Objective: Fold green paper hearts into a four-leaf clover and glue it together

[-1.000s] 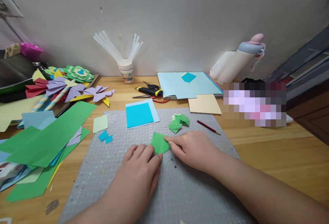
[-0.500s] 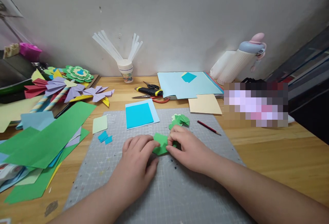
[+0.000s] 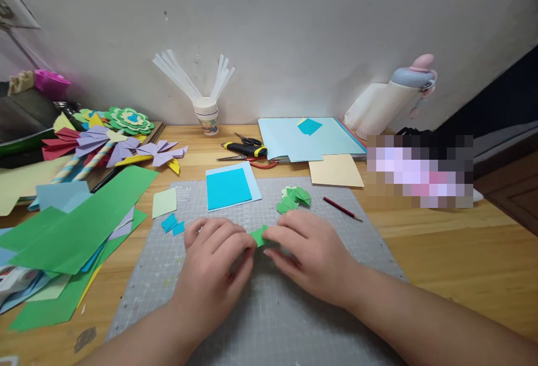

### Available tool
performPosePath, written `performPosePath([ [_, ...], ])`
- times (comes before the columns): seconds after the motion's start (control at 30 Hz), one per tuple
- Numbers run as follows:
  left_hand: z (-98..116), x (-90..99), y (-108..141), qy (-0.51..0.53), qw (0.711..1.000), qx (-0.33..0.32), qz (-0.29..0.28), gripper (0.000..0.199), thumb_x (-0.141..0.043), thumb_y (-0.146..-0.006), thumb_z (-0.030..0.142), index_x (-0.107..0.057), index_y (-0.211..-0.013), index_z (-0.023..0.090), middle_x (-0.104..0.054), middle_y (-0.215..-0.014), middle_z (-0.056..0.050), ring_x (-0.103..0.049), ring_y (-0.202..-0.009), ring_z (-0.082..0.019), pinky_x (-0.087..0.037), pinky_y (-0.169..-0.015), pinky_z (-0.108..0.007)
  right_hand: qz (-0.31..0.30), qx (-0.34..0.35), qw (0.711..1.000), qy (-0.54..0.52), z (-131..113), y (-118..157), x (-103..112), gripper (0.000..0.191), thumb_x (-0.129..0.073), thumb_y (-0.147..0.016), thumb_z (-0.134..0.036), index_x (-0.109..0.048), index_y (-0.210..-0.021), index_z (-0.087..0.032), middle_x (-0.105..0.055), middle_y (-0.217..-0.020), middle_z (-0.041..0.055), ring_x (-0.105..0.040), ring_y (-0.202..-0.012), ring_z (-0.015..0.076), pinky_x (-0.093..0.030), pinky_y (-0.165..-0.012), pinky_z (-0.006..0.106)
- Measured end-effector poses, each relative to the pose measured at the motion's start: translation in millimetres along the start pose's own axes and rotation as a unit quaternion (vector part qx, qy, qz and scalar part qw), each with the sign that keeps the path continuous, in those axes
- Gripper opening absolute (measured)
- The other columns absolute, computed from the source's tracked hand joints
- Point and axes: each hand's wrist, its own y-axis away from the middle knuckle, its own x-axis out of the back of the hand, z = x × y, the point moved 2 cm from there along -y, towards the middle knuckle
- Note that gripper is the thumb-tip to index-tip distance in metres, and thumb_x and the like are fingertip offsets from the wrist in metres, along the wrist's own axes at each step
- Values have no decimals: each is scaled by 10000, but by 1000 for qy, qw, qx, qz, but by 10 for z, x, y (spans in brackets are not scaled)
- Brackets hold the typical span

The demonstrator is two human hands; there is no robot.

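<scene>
Between my hands, just over the grey cutting mat (image 3: 269,321), is a small piece of green paper (image 3: 259,236), mostly covered by my fingers. My left hand (image 3: 216,259) pinches its left end between thumb and forefinger. From the right, my right hand (image 3: 313,254) has its fingertips on the paper's other end, the thumb a little apart below. Beyond my right hand lie folded green paper pieces (image 3: 294,199). A red pencil (image 3: 342,209) rests to their right. Blue square sheets (image 3: 229,188) lie past my left hand, with small blue pieces (image 3: 173,224) nearer to it.
Green sheets (image 3: 84,220) and paper flowers (image 3: 126,142) crowd the left side. At the back stand a paper cup (image 3: 207,116) with white strips, scissors (image 3: 247,140), a black-yellow cutter (image 3: 244,149) and light blue sheets (image 3: 306,142). A bottle (image 3: 389,102) leans at the right.
The green paper shows less between my hands and looks narrower. My left hand's thumb has closed up to its fingers, and my right hand has turned, its fingers now reaching over the paper's right end.
</scene>
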Motion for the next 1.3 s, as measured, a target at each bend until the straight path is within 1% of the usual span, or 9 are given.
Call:
performPosePath([
  [0.13,24,9,4,16,999,-27,6,155,-501,-867,126,-579,-792,237,-659,-803,17,-553,-831,-166,-316,-786,-359,-14,36,998,58,18,21,-19,256,-378,-932,-189,-611,-827,-209,-559,-715,35,-459,-685,160,-317,-627,294],
  [0.27,-22,-23,14,5,998,-60,17,163,-526,-855,107,-600,-827,249,-678,-836,23,-536,-875,-177,-302,-803,-369,0,70,995,77,98,-12,-50,277,-376,-926,-169,-608,-776,-192,-544,-686,24,-424,-646,147,-292,-588,280],
  [0.43,-71,-110,30,-19,996,-73,-51,204,-519,-848,101,-625,-898,268,-681,-912,20,-519,-921,-195,-277,-859,-404,-20,116,989,86,175,-53,-108,237,-404,-906,-131,-590,-767,-176,-562,-722,13,-412,-639,136,-265,-569,277],
  [0.63,-96,-140,34,-46,991,-64,-105,291,-509,-813,48,-634,-926,285,-673,-898,28,-519,-967,-200,-220,-949,-445,-96,108,986,80,203,-41,-169,167,-447,-881,-121,-599,-844,-177,-585,-825,26,-463,-727,144,-301,-620,269],
  [0.83,-122,-130,35,-48,980,-54,-186,255,-533,-817,96,-642,-922,301,-666,-877,44,-522,-988,-205,-195,-971,-454,-156,126,978,51,190,-30,-118,231,-455,-872,-122,-649,-980,-184,-604,-883,58,-493,-778,162,-330,-664,289],
  [0.97,-117,-113,11,-32,977,-59,-204,197,-517,-868,188,-659,-891,322,-658,-856,48,-527,-933,-189,-200,-960,-456,-174,152,972,38,197,-23,-68,257,-475,-862,-134,-669,-1002,-228,-609,-896,54,-491,-780,167,-332,-691,311],
  [1.07,-103,-102,4,-26,978,-58,-199,177,-523,-876,227,-670,-846,320,-648,-797,52,-523,-888,-180,-213,-941,-447,-186,162,969,33,191,-19,-56,271,-473,-862,-140,-676,-1002,-252,-610,-908,42,-483,-772,168,-327,-683,318],
  [1.2,-73,-77,11,-27,980,-57,-188,165,-542,-858,204,-671,-807,293,-644,-754,44,-517,-891,-191,-218,-930,-440,-198,166,966,25,163,-12,-51,259,-481,-861,-150,-682,-990,-248,-608,-918,46,-479,-797,174,-328,-686,320],
  [1.3,-61,-67,5,-5,976,-69,-206,185,-538,-854,170,-663,-802,295,-650,-775,54,-522,-866,-174,-222,-918,-426,-204,163,965,19,150,-8,-47,256,-498,-844,-134,-689,-975,-244,-609,-948,52,-482,-815,176,-335,-700,319],
])
